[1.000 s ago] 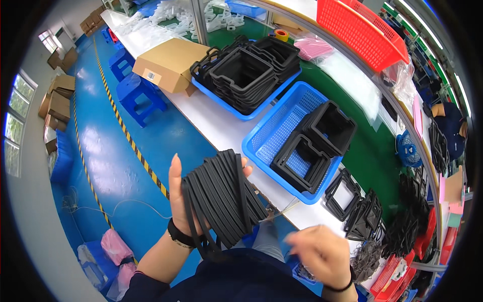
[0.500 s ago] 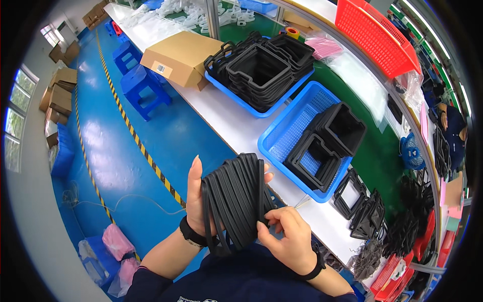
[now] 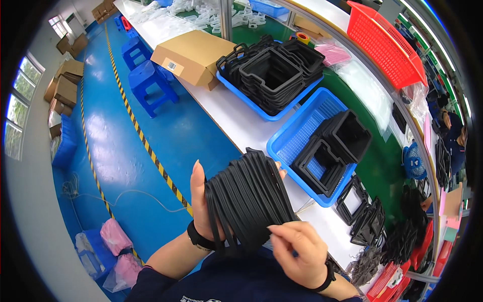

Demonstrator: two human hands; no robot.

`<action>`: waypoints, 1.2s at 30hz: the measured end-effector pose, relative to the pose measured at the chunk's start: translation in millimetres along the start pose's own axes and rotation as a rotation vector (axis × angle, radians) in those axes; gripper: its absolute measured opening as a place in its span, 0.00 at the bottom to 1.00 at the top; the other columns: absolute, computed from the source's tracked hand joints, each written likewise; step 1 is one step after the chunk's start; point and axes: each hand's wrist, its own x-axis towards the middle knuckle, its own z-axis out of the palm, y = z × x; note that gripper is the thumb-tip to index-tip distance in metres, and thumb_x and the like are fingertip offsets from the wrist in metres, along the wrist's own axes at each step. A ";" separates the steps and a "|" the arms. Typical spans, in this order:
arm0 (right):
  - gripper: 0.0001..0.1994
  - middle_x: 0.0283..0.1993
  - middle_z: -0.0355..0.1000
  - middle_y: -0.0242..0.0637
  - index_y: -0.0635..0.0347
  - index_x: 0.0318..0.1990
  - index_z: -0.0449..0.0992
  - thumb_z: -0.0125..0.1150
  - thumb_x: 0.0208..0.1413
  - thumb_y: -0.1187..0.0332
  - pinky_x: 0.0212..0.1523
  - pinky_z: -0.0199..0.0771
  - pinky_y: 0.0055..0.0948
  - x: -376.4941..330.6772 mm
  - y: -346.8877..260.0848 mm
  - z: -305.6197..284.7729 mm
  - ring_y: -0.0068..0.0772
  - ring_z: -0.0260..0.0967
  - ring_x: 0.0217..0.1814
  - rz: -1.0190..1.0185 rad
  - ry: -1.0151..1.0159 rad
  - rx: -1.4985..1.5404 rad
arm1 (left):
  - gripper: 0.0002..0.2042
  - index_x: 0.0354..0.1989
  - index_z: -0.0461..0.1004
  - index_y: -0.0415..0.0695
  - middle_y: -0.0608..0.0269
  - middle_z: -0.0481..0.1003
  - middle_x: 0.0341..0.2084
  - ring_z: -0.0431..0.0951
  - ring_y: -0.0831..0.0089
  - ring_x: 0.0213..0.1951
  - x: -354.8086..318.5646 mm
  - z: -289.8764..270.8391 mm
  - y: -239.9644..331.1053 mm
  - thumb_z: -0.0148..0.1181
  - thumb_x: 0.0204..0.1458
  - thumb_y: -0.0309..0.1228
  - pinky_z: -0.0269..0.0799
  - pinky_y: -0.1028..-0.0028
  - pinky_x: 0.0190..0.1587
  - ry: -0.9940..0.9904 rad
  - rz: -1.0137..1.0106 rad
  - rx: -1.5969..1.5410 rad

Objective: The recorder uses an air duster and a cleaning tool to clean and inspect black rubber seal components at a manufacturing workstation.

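Holding a stack of black frames (image 3: 247, 199) in front of the dark shirt (image 3: 241, 279), between thumb and fingers of the left hand (image 3: 201, 215). Meeting its lower right edge with the right hand (image 3: 302, 251), narrowed at thumb and forefinger (cannot tell whether pinching a frame). Beyond, can see a blue basket (image 3: 294, 138) of similar frames (image 3: 336, 130) on the white table (image 3: 221, 113).
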 end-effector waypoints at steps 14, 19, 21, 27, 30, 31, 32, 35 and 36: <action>0.16 0.39 0.71 0.42 0.70 0.46 0.74 0.62 0.46 0.83 0.31 0.74 0.18 0.0 0.1 19.6 0.23 0.71 0.30 -0.048 0.018 0.053 | 0.51 0.67 0.46 0.37 0.45 0.51 0.64 0.45 0.52 0.68 3.2 18.1 -15.0 0.26 0.47 0.73 0.46 0.51 0.66 -0.039 0.381 0.062; 0.18 0.38 0.71 0.42 0.70 0.47 0.74 0.62 0.45 0.83 0.31 0.74 0.19 3.7 -2.6 20.8 0.24 0.72 0.30 -0.072 0.012 -0.001 | 0.51 0.67 0.46 0.37 0.45 0.50 0.64 0.45 0.52 0.68 3.6 17.4 -15.4 0.26 0.47 0.73 0.46 0.51 0.66 -0.020 0.386 0.068; 0.16 0.36 0.71 0.41 0.69 0.43 0.74 0.65 0.43 0.81 0.29 0.73 0.19 4.7 -3.4 21.9 0.24 0.71 0.28 -0.072 0.018 -0.033 | 0.51 0.67 0.46 0.37 0.45 0.49 0.65 0.44 0.52 0.68 3.3 20.4 -14.5 0.25 0.47 0.73 0.45 0.50 0.66 -0.025 0.393 0.062; 0.14 0.29 0.69 0.38 0.61 0.28 0.67 0.70 0.38 0.77 0.24 0.67 0.21 8.8 -5.9 5.6 0.27 0.67 0.25 -0.095 0.076 -0.160 | 0.50 0.67 0.44 0.37 0.43 0.44 0.66 0.40 0.51 0.69 -3.7 12.5 -2.5 0.27 0.49 0.71 0.41 0.48 0.67 -0.102 0.403 0.033; 0.12 0.28 0.69 0.38 0.60 0.22 0.65 0.67 0.41 0.79 0.24 0.66 0.23 3.0 -1.4 0.0 0.28 0.67 0.25 -0.042 0.029 -0.106 | 0.50 0.67 0.43 0.37 0.42 0.42 0.66 0.38 0.51 0.69 -7.7 13.0 4.0 0.29 0.49 0.71 0.39 0.47 0.67 -0.104 0.425 0.079; 0.12 0.28 0.69 0.38 0.60 0.20 0.65 0.66 0.42 0.79 0.25 0.66 0.23 0.0 1.3 -1.2 0.29 0.67 0.26 -0.032 -0.016 -0.089 | 0.50 0.67 0.43 0.37 0.42 0.42 0.66 0.38 0.51 0.69 -10.6 14.1 5.2 0.29 0.49 0.71 0.39 0.47 0.67 -0.104 0.434 0.085; 0.14 0.28 0.69 0.38 0.60 0.17 0.63 0.64 0.43 0.80 0.25 0.66 0.23 -2.6 4.0 -2.7 0.28 0.67 0.26 0.021 -0.021 -0.070 | 0.50 0.67 0.43 0.37 0.43 0.42 0.66 0.40 0.51 0.69 -13.8 15.9 5.8 0.29 0.49 0.71 0.39 0.47 0.67 -0.086 0.443 0.071; 0.05 0.32 0.72 0.36 0.63 0.33 0.76 0.62 0.46 0.79 0.28 0.68 0.22 -17.1 42.5 -9.1 0.31 0.68 0.26 0.180 -0.175 0.061 | 0.51 0.67 0.44 0.37 0.43 0.44 0.66 0.44 0.52 0.67 -19.6 19.8 7.7 0.30 0.47 0.73 0.40 0.47 0.66 -0.032 0.457 0.030; 0.08 0.34 0.73 0.36 0.62 0.37 0.77 0.61 0.48 0.76 0.29 0.69 0.22 -30.9 63.9 -12.8 0.31 0.70 0.27 0.353 -0.298 0.037 | 0.52 0.67 0.44 0.37 0.44 0.45 0.65 0.46 0.53 0.67 -21.1 24.0 8.1 0.31 0.46 0.74 0.41 0.47 0.66 0.000 0.451 0.001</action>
